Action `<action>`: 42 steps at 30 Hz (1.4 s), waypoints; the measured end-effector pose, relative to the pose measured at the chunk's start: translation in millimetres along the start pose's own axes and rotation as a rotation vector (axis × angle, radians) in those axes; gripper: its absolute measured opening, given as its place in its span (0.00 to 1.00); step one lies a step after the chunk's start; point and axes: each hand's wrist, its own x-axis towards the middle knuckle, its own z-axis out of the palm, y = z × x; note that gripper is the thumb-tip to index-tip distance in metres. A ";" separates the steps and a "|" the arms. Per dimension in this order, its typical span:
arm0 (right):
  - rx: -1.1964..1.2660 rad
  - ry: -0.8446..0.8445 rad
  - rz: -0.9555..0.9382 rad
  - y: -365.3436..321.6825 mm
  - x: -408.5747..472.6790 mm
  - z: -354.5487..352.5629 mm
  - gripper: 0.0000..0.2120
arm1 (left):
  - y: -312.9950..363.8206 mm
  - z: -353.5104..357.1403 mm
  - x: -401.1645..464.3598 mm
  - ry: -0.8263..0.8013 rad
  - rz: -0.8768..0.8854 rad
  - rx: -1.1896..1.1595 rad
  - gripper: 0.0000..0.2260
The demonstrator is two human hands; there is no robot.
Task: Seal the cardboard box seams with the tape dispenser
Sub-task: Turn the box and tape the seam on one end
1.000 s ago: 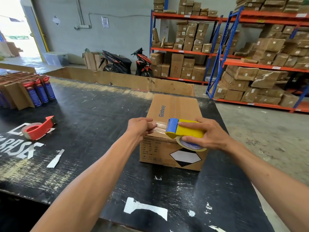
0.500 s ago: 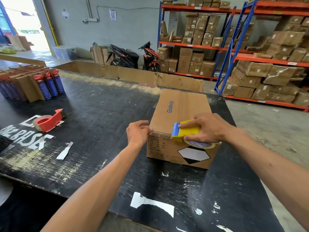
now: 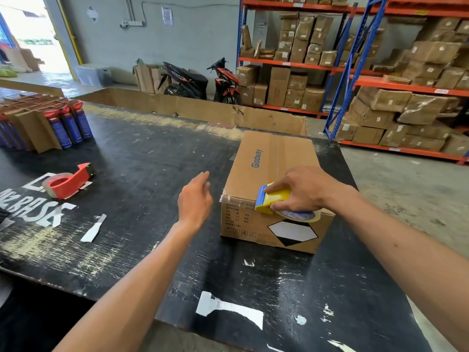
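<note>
A closed brown cardboard box [image 3: 274, 161] printed "Glodway" stands on the black table [image 3: 142, 158]. My right hand [image 3: 304, 190] grips a yellow and blue tape dispenser [image 3: 272, 200] pressed on the box's near top edge, its tape roll hanging over the front face. Clear tape wraps the near left corner of the box. My left hand [image 3: 195, 199] hovers just left of the box with its fingers apart, touching nothing.
A red tape dispenser [image 3: 67, 181] lies on the table at the left, with a white scraper [image 3: 93, 228] nearer me. Blue spray cans [image 3: 68, 123] in cardboard stand at the far left. A large flat carton [image 3: 193, 107] lines the far edge. Shelves of boxes stand beyond.
My left hand let go of the tape end at the box's near left corner and drew away to the left, opening. The yellow dispenser stays on the near top edge.
</note>
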 end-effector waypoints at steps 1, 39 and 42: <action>0.003 -0.005 0.000 0.2 0.5 0.1 0.27 | 2.9 0.9 2.0 0.067 0.174 0.097 0.19; -0.194 -0.136 -0.053 57.5 -48.5 -0.2 0.28 | 27.5 32.2 20.3 -0.524 0.795 0.560 0.29; -0.235 -0.140 -0.053 52.3 -44.3 0.6 0.27 | 50.4 49.5 19.5 -0.531 0.878 0.573 0.32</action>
